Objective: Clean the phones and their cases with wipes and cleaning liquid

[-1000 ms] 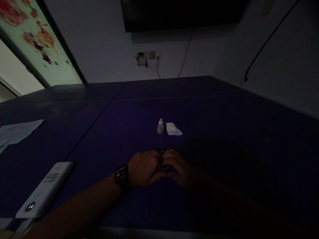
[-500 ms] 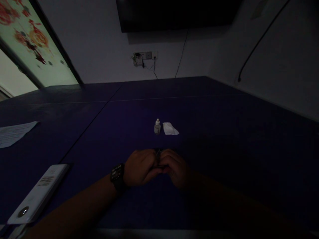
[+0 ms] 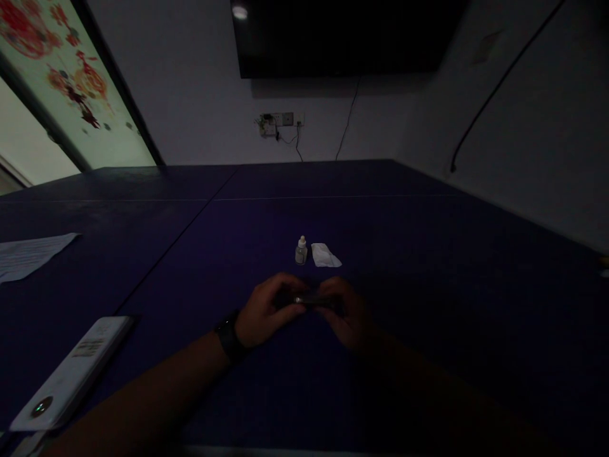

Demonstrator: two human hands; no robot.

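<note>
view: head camera, the only one.
your left hand: a little left of centre in the lower half, your left hand (image 3: 263, 312) has thumb and fingers closed around the left end of a small dark object (image 3: 314, 301).
your right hand: just right of it in the frame, your right hand (image 3: 349, 314) pinches the right end; it is in shadow, so i cannot tell each finger.
dark object: near the centre of the frame, level between both hands, with a bright spot at its middle; what it is, i cannot tell.
what has changed: your hands were pressed together half a second ago; now they stand apart.
meaning: i judge you hold it by two ends, with its middle less covered.
small bottle: upright above your hands, the bottle (image 3: 301, 254) is just beside a white tissue (image 3: 326, 256).
lower left: a white power bank (image 3: 71, 374) lies on the table (image 3: 228, 406).
</note>
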